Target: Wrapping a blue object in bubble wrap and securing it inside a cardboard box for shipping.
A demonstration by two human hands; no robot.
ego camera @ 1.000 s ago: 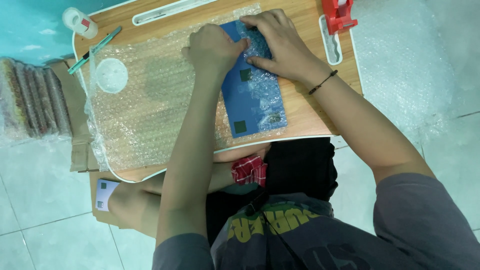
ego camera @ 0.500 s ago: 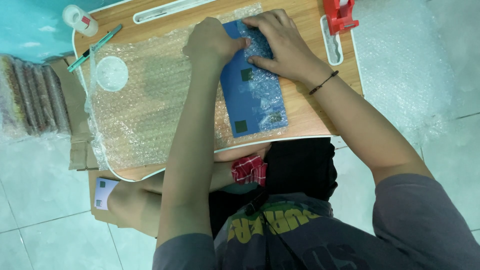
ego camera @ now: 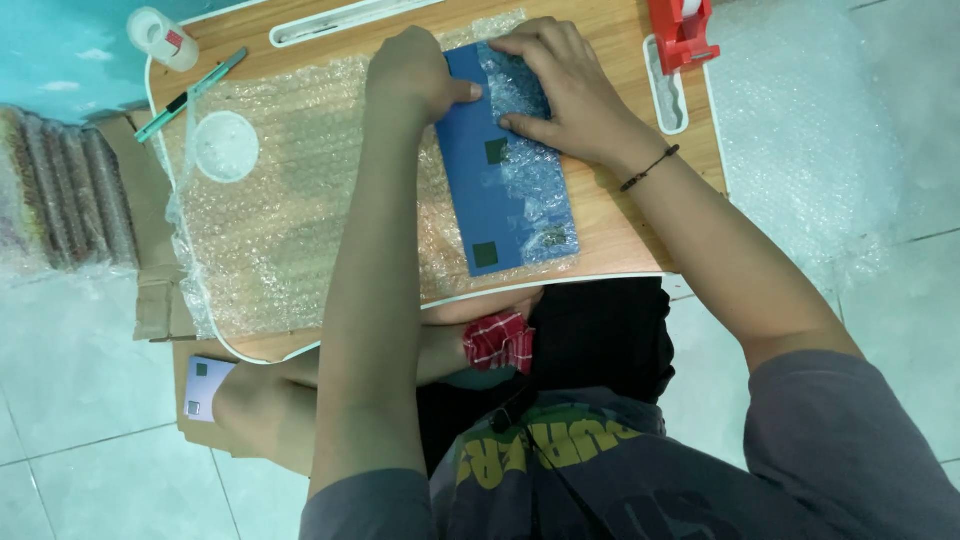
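Observation:
A flat blue box (ego camera: 490,190) with small dark green squares lies on a sheet of bubble wrap (ego camera: 290,210) spread over a low wooden lap table (ego camera: 620,225). My left hand (ego camera: 415,75) is curled at the box's top left edge, thumb pressing on it. My right hand (ego camera: 565,85) lies flat on a flap of bubble wrap folded over the box's right half, fingers spread and holding it down.
A red tape dispenser (ego camera: 683,30) stands at the table's top right by a white slot (ego camera: 665,85). A tape roll (ego camera: 160,38), a green pen (ego camera: 190,95) and a round white recess (ego camera: 226,146) sit at the left. Cardboard (ego camera: 150,290) lies on the tiled floor, more bubble wrap (ego camera: 810,130) at right.
Both hands have stayed on the box's top end. The view has shifted slightly; the bubble wrap flap stays pressed over the box's right side.

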